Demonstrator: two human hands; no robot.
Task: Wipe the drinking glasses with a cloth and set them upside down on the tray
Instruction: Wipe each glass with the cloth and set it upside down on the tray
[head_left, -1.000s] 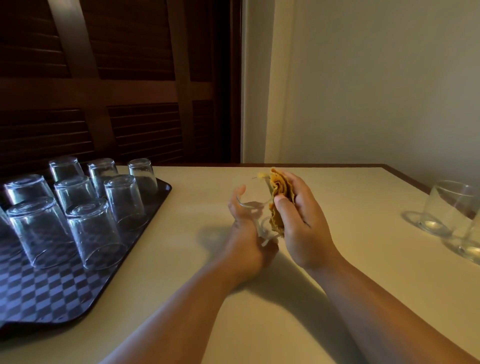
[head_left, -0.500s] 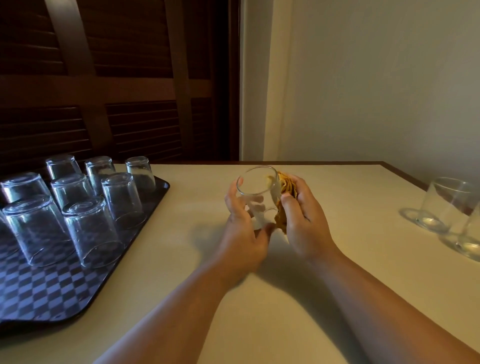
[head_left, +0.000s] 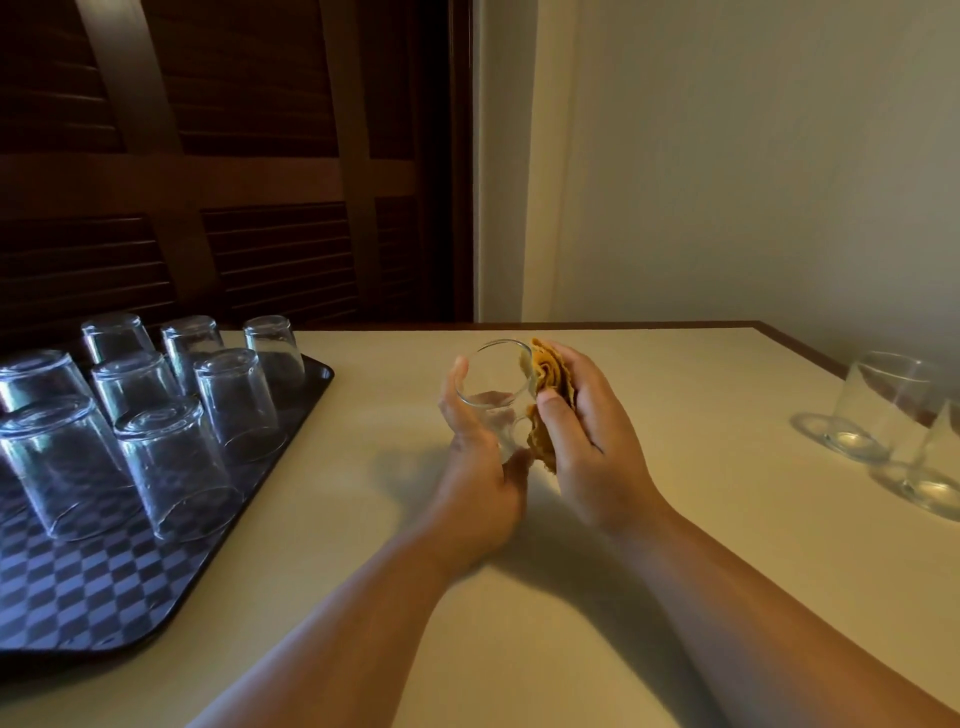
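Left hand (head_left: 483, 467) is wrapped round the glass (head_left: 493, 400), fingers curled on its far side and thumb low by the base. It's up off the bench (head_left: 363, 571), dead centre in front of me, mouth tipped my way. Right hand (head_left: 587, 441) grips the folded cloth (head_left: 550, 379), thumb pinning it flat against the glass's right wall. So I'm on the outside wipe, I'd say.

Off to my left is the tray (head_left: 78, 597), with eight done glasses (head_left: 176, 467) that I can count, all rim-down and packed close. Two more (head_left: 878, 405) stand upright at far right, one cut off by the edge of view.

Now the risks. My left grip is on smooth, bare glass, so a hard push from the cloth could twist it loose and drop it on the bench. Squeezing from both sides could crack a thin wall. And when this one goes over, the free spots sit beside tight rows: come in crooked and I'll clip a neighbour and topple it.
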